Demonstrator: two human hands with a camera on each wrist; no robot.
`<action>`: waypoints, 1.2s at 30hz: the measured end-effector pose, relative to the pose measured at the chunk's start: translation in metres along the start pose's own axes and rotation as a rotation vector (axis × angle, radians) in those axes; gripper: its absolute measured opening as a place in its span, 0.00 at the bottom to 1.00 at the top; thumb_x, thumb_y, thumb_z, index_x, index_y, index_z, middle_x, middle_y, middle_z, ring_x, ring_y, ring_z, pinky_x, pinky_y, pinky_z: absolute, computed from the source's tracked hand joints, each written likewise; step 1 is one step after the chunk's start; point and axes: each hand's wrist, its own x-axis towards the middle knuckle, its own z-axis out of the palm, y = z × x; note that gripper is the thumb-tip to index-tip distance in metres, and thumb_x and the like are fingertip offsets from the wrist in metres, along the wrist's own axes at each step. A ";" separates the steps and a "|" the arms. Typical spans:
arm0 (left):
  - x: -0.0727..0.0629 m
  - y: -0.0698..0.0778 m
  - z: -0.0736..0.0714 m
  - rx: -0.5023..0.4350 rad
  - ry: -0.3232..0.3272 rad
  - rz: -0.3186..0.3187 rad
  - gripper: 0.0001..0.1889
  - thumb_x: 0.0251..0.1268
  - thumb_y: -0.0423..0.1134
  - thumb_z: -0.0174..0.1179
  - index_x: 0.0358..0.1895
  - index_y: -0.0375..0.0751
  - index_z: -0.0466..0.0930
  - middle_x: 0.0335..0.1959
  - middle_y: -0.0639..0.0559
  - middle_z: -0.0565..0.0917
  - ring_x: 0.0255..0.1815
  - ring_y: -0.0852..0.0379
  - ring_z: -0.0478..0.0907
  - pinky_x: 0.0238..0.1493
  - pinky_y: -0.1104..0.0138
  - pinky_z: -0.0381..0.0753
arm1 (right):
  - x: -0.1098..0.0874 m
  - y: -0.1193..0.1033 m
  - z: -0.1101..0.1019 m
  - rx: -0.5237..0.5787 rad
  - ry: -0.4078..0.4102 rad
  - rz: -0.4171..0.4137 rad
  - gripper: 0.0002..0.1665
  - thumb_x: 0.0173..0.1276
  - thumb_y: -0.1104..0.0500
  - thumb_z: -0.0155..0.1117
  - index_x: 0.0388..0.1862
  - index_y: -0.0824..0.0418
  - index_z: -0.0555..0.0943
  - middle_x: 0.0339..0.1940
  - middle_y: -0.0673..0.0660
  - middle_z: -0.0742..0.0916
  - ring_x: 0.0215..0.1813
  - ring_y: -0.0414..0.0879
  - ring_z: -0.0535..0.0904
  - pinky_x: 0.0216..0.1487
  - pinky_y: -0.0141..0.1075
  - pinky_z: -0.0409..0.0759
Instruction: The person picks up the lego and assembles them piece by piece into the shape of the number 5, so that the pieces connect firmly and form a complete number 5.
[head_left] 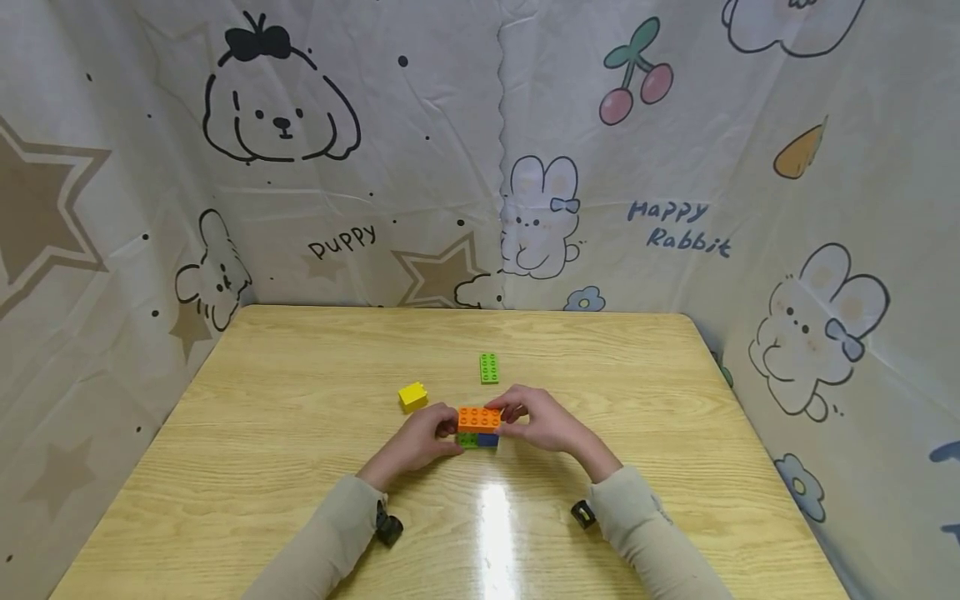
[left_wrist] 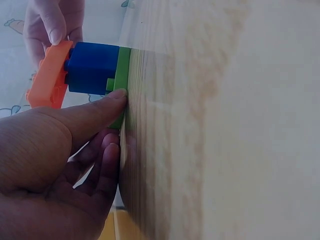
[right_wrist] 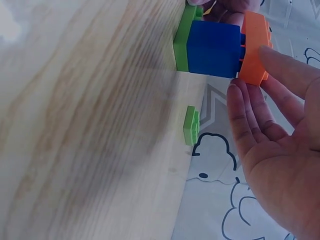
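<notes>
A flat green toy building brick [left_wrist: 123,65] lies on the table and carries a blue block [left_wrist: 92,67] on one end. Thumb and fingers of my left hand [head_left: 416,440] pinch the green brick at its other end. Over the blue block sits an orange brick [head_left: 478,418], its studs facing up. My right hand [head_left: 549,422] grips the orange brick by its right end, thumb on the near side and fingers on the far side. Both wrist views show blue studs in a thin gap beneath the orange brick. It reaches out past the blue block toward my left hand.
A yellow block [head_left: 413,397] lies beyond my left hand. Farther back is a loose light-green brick [head_left: 489,368] with its studs up. The wooden table [head_left: 315,358] ends at a printed cloth [head_left: 427,183] behind and at the sides.
</notes>
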 end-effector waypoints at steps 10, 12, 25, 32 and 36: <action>0.001 0.000 0.000 -0.004 -0.006 -0.002 0.11 0.62 0.35 0.74 0.44 0.43 0.83 0.40 0.53 0.80 0.40 0.59 0.75 0.45 0.66 0.79 | -0.002 0.002 0.002 0.022 0.008 0.004 0.22 0.69 0.61 0.74 0.62 0.58 0.84 0.48 0.52 0.86 0.48 0.43 0.83 0.56 0.41 0.86; 0.001 0.001 0.000 -0.005 -0.008 0.000 0.11 0.62 0.35 0.74 0.44 0.43 0.83 0.40 0.53 0.81 0.40 0.59 0.75 0.45 0.65 0.80 | -0.002 0.003 0.003 0.020 0.012 0.007 0.22 0.68 0.60 0.74 0.61 0.58 0.85 0.47 0.51 0.86 0.47 0.42 0.83 0.56 0.41 0.86; 0.000 0.002 0.001 -0.004 -0.010 -0.003 0.11 0.62 0.34 0.74 0.45 0.43 0.83 0.41 0.53 0.81 0.40 0.59 0.76 0.47 0.65 0.81 | 0.000 0.003 0.010 0.031 0.073 0.042 0.21 0.64 0.61 0.78 0.57 0.58 0.87 0.46 0.52 0.88 0.44 0.44 0.83 0.53 0.42 0.87; 0.000 0.000 0.001 -0.009 0.002 -0.012 0.10 0.62 0.35 0.74 0.43 0.43 0.83 0.40 0.53 0.80 0.40 0.59 0.75 0.45 0.65 0.79 | 0.001 0.004 0.013 0.033 0.081 0.035 0.20 0.64 0.61 0.78 0.56 0.57 0.88 0.47 0.52 0.89 0.42 0.41 0.82 0.49 0.36 0.86; 0.000 0.000 0.001 -0.011 0.002 -0.005 0.10 0.62 0.34 0.74 0.43 0.43 0.83 0.40 0.53 0.80 0.40 0.58 0.75 0.44 0.67 0.78 | 0.001 0.004 0.014 0.024 0.082 0.028 0.20 0.65 0.60 0.78 0.56 0.57 0.88 0.47 0.51 0.89 0.43 0.41 0.82 0.48 0.34 0.86</action>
